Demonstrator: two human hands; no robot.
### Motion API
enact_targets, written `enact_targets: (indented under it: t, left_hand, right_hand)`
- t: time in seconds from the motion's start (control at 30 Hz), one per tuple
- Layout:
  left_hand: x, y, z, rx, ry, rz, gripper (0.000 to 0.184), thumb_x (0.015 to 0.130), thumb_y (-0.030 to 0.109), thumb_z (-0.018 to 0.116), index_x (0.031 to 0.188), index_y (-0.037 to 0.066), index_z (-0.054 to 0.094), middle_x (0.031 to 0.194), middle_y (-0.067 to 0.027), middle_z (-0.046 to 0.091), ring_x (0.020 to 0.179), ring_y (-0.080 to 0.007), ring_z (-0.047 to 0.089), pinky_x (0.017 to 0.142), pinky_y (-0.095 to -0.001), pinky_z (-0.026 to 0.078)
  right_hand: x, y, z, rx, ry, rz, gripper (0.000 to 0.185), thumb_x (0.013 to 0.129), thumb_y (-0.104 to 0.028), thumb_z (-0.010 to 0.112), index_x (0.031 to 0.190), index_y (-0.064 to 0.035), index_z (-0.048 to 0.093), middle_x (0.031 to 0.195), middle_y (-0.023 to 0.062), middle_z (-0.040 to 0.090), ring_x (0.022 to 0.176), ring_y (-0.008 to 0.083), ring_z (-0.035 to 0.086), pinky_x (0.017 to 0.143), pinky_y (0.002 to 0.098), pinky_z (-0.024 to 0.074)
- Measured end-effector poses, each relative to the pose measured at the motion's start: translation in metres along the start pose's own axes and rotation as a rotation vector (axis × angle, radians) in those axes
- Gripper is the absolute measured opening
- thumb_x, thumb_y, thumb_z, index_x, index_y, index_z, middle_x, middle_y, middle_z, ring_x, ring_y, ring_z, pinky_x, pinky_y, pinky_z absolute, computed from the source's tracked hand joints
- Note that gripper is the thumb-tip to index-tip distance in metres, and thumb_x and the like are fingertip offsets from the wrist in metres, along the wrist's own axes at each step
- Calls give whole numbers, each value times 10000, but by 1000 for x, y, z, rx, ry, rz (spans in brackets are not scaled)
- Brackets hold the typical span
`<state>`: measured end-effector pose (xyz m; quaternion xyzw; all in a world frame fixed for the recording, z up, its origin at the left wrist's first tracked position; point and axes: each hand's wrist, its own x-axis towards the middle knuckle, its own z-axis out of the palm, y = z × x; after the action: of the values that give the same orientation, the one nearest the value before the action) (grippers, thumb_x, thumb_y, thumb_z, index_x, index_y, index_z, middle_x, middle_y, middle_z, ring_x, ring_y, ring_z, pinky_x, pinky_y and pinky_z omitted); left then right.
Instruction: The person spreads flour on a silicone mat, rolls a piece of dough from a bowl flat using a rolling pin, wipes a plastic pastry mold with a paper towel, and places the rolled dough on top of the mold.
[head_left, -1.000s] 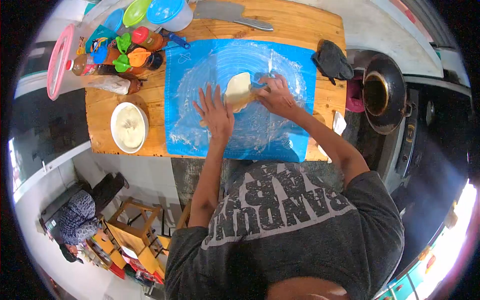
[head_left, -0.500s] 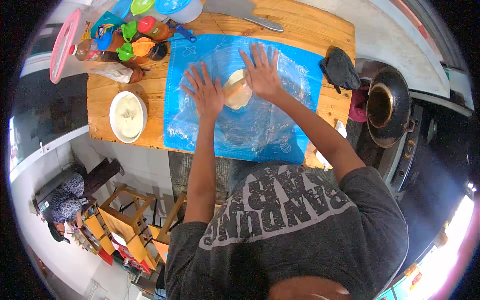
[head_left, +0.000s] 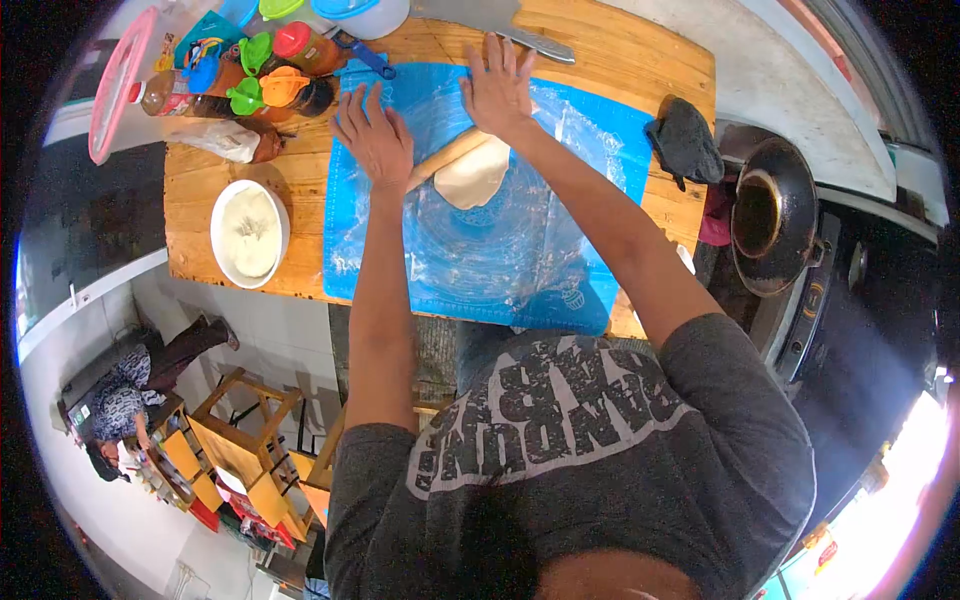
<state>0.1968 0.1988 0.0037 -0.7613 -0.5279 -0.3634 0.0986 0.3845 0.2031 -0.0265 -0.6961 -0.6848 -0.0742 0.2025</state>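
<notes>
A wooden rolling pin (head_left: 447,157) lies slantwise over the far edge of a flattened, pale piece of dough (head_left: 473,178). The dough rests on a blue silicone mat (head_left: 375,262) dusted with flour. On the pin's left end lies my left hand (head_left: 375,142), its palm down and fingers stretched forward. My right hand (head_left: 499,95) bears on the other end in the same flat way, fingers spread and not wrapped round it. Both palms hide the ends of the pin.
A white bowl (head_left: 284,240) of pale, floury stuff stands left of the mat. Bottles with coloured caps (head_left: 285,87) crowd the back left. A knife (head_left: 538,44) lies at the back, a dark cloth (head_left: 685,140) at the right. Beyond the table sits a wok (head_left: 755,220); another person (head_left: 125,400) is lower left.
Both hands have moved forward, away from my body, rolling the pin from the dough's middle to its far edge. The dough looks wider and more of it shows.
</notes>
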Motion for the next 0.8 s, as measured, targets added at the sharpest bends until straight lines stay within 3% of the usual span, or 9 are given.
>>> enact_targets:
  t: [0.07, 0.17, 0.27, 0.37, 0.47, 0.57, 0.67, 0.8]
  left_hand:
    - [5, -2, 3, -7, 20, 68, 326, 854, 131, 575, 1175, 84, 598, 1181, -140, 583, 1166, -340, 500, 1014, -521, 331]
    - [5, 2, -8, -126, -167, 19, 240, 846, 157, 600, 1073, 88, 636, 1043, -113, 629, 1021, -307, 564, 912, -465, 395]
    - [1, 18, -57, -136, -539, 27, 259, 858, 231, 645, 1071, 82, 657, 1037, -115, 650, 1012, -295, 586, 889, -434, 442]
    - [-61, 14, -74, -335, -387, 160, 272, 827, 255, 702, 1049, 102, 671, 1054, -87, 647, 1014, -288, 581, 888, -441, 442]
    - [-75, 21, -85, -489, -555, 398, 293, 773, 218, 750, 1034, 121, 662, 1024, -43, 633, 972, -270, 576, 842, -433, 432]
    - [-85, 11, -71, -420, -533, 469, 291, 784, 284, 743, 1035, 143, 693, 1064, -20, 647, 1008, -252, 581, 883, -416, 443]
    - [-79, 7, -60, -483, -541, 517, 264, 804, 239, 719, 1044, 133, 693, 1055, -14, 646, 988, -237, 582, 873, -399, 446]
    - [-74, 6, -51, -543, -556, 522, 232, 808, 208, 713, 1025, 125, 693, 1045, -18, 647, 974, -219, 590, 864, -390, 450]
  right_hand:
    - [14, -2, -6, 19, 33, -3, 489, 907, -345, 540, 1334, -109, 513, 1388, 180, 455, 1300, 362, 394, 1070, 635, 215]
    - [14, 3, 1, 337, -80, 11, 440, 883, -311, 590, 1281, -127, 554, 1260, 130, 530, 1185, 316, 476, 1032, 546, 303]
    - [-12, 18, -50, 457, -179, -211, 399, 855, -284, 632, 1224, -143, 575, 1160, 107, 555, 1097, 299, 513, 973, 501, 352]
    - [-54, 40, -62, 331, -92, -447, 339, 856, -236, 642, 1183, -152, 607, 1116, 95, 545, 1057, 285, 522, 937, 452, 378]
    - [-54, 41, -66, 286, -141, -487, 364, 832, -174, 655, 1191, -149, 602, 1114, 88, 540, 1064, 287, 520, 933, 448, 388]
    - [-49, 46, -55, 307, -229, -480, 365, 851, -209, 641, 1207, -155, 588, 1086, 111, 571, 1034, 318, 538, 926, 476, 404]
    - [-40, 47, -65, 432, -410, -392, 376, 853, -227, 646, 1220, -161, 597, 1057, 122, 611, 1010, 331, 578, 892, 455, 438]
    - [-44, 49, -70, 475, -353, -210, 372, 919, -286, 589, 1266, -154, 582, 1041, 147, 659, 975, 365, 622, 834, 450, 480]
